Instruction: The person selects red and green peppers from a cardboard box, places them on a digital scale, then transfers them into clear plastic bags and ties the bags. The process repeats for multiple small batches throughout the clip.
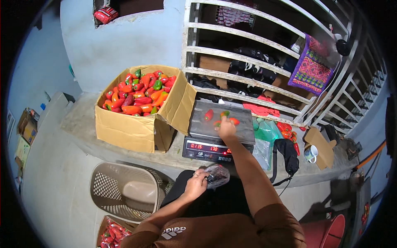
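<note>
My left hand [197,184] is closed on the gathered edge of a clear plastic bag [218,175] over my lap; what the bag holds I cannot make out. Over the dark plate of a digital scale [194,152], my right hand [226,129] reaches forward, its fingers curled down at a red-and-green pepper [224,113]. The fingertips are partly hidden. Around them on the plate lie a red pepper [209,115] to the left and an orange-red one [234,121] to the right.
Left of the scale stands a cardboard box [124,134] heaped with peppers. A beige plastic basket [101,194] sits below the ledge. Right of the scale are a green plastic bag [266,130], more peppers [285,130], a black pouch [287,155] and a mug [310,153]. White bars [248,80] rise behind.
</note>
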The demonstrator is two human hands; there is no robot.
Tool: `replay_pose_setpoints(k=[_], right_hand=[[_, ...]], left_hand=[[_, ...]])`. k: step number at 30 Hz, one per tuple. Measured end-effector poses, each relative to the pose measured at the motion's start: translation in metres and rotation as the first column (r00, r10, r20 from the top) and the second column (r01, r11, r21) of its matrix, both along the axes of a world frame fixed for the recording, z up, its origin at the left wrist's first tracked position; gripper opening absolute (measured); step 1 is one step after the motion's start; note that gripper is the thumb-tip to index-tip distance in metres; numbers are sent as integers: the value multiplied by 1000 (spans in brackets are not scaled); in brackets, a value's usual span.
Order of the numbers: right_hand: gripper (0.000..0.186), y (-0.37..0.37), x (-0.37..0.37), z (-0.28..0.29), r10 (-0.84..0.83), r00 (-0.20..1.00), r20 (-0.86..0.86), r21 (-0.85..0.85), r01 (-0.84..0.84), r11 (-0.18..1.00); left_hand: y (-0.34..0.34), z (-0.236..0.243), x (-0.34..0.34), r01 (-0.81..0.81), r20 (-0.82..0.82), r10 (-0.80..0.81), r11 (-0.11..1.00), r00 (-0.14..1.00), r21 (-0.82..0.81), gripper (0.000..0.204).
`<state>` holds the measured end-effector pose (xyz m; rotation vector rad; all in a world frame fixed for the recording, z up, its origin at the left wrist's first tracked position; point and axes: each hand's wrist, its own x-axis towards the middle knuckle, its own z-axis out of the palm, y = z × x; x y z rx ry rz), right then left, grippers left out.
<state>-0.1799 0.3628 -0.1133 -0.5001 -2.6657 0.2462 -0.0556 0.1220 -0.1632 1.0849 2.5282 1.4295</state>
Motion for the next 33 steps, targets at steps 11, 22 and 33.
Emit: replay_pose_setpoints(k=[11,22,33], right_hand=[[41,-76,108,37,175,810,-560,-555,-210,-805],[31,-87,125,-69,594,788,161,-147,-576,804],[33,31,21,15,171,982,-86,107,-161,981]], left_hand=[[11,-13,-5,-102,-50,103,994,993,35,35],[8,-2,-12,-202,176,181,973,968,111,43],[16,-12,-19,-175,30,173,968,984,181,42]])
